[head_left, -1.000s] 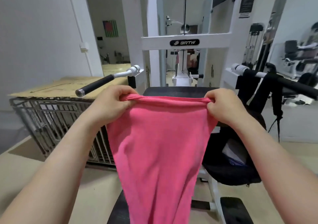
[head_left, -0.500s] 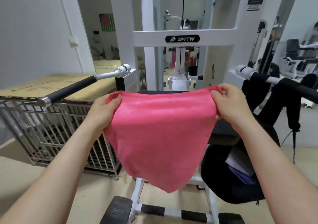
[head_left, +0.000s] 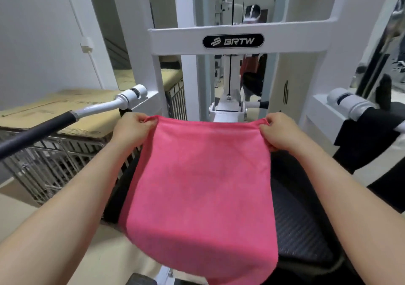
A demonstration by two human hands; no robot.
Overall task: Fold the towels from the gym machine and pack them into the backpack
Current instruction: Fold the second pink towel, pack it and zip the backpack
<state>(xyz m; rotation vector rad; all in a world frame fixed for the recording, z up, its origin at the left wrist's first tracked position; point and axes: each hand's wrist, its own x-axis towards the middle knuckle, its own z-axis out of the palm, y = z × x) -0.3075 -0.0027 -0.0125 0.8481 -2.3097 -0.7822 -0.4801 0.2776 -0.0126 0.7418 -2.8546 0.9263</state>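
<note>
Towel [head_left: 197,186]: pink, thin, limp. It hangs as a slack sheet from its far edge, which I hold stretched between both hands, near the machine [head_left: 232,41].

Grip: my left hand [head_left: 129,129] pinches the left corner between thumb and curled fingers. My right hand [head_left: 278,131] pinches the right corner likewise.

Handling, as judged: light and soft with no stiffness, so it will sag wherever it is unsupported. The nap should hold against skin, and nothing about it is fragile. It is best taken at the corners or along an edge, with the edges matched before each fold.

Not established:
- The near edge runs out of frame, so I cannot tell whether the sheet is single or doubled.
- I cannot tell whether the dark ribbed surface [head_left: 295,219] to the right, under the towel, is seat or backpack.
- The black fabric [head_left: 361,135] over the right handle is cut off. It may be a strap.
- No bag opening shows, and no other towel is in view.
</note>
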